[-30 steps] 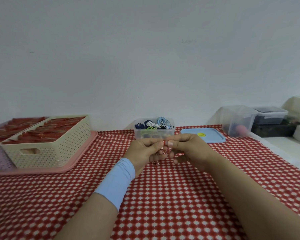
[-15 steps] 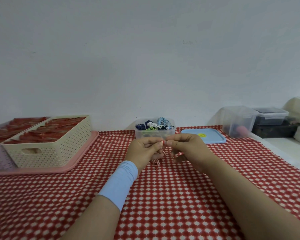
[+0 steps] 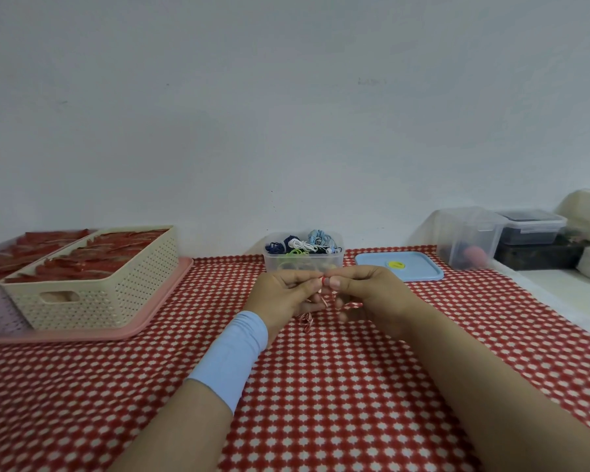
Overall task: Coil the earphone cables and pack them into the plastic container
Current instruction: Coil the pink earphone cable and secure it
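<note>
Both hands meet above the middle of the checked tablecloth. My left hand (image 3: pixel 281 294) and my right hand (image 3: pixel 368 294) pinch a red-and-white earphone cable (image 3: pixel 306 321) between thumb and fingertips; a short loop hangs below onto the cloth. Most of the cable is hidden inside my fingers. Just behind my hands stands the clear plastic container (image 3: pixel 273 265), with several coiled cables in blue, white and green inside. Its blue lid (image 3: pixel 419 269) lies flat to the right.
A cream perforated basket (image 3: pixel 116 294) full of red packets sits on a pink tray (image 3: pixel 166 303) at the left. At the right stand a clear box (image 3: pixel 467 240), a dark-filled box (image 3: pixel 532 229) and white containers (image 3: pixel 586 206) on a white ledge.
The hands have stayed together at the same spot, working the cable with small finger movements. Nothing else has shifted.
</note>
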Available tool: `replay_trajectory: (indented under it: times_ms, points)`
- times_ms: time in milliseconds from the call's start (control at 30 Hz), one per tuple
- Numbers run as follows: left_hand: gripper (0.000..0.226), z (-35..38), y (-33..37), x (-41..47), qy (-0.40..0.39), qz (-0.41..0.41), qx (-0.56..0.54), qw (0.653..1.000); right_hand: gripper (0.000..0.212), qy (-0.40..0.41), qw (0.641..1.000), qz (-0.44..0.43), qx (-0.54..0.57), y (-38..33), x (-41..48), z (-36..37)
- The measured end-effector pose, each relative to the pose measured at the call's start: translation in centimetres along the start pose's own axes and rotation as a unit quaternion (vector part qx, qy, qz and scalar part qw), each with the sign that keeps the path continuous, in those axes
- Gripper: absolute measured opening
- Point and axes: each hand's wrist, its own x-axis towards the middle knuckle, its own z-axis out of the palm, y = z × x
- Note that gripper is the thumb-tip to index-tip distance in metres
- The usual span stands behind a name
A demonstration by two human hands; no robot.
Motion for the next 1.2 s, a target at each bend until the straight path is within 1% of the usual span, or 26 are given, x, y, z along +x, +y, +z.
replay_trajectory:
  times_ms: [167,400,567,633,733,867,933,1100,1200]
  points:
    - [0.015,-0.6,0.0,0.0,-0.007,0.009,0.078,0.997,0.013,-0.018,0.998,0.056,0.007,0.0,0.1,-0.2]
    - [0.016,-0.7,0.0,-0.1,0.001,0.002,0.107,0.994,0.013,-0.013,0.999,0.048,-0.022,0.1,0.1,-0.4]
    - [0.014,-0.7,0.1,0.0,0.000,0.009,0.146,0.989,0.005,0.003,0.997,0.054,-0.056,0.1,0.1,-0.4]
    - [0.015,-0.5,0.1,0.0,0.005,0.006,0.139,0.990,0.006,0.005,0.997,0.056,-0.055,0.1,0.2,-0.4]
    - [0.016,-0.1,0.0,-0.1,0.018,-0.002,0.105,0.994,0.005,0.022,0.998,0.026,-0.050,0.2,0.2,-0.2]
    - [0.010,0.9,-0.3,0.0,0.060,-0.020,0.016,0.998,0.005,0.085,0.991,-0.077,-0.071,0.4,0.4,0.4]
    - [0.010,1.1,-0.4,0.0,0.073,-0.037,-0.011,0.997,0.007,0.096,0.985,-0.108,-0.096,0.3,0.4,0.7]
    - [0.011,0.8,-0.6,0.0,0.078,-0.035,0.001,0.996,0.013,0.083,0.984,-0.105,-0.118,0.1,0.0,0.9]
    - [0.013,0.9,-0.7,0.0,0.074,-0.024,0.022,0.997,0.015,0.092,0.980,-0.111,-0.139,0.1,0.0,0.9]
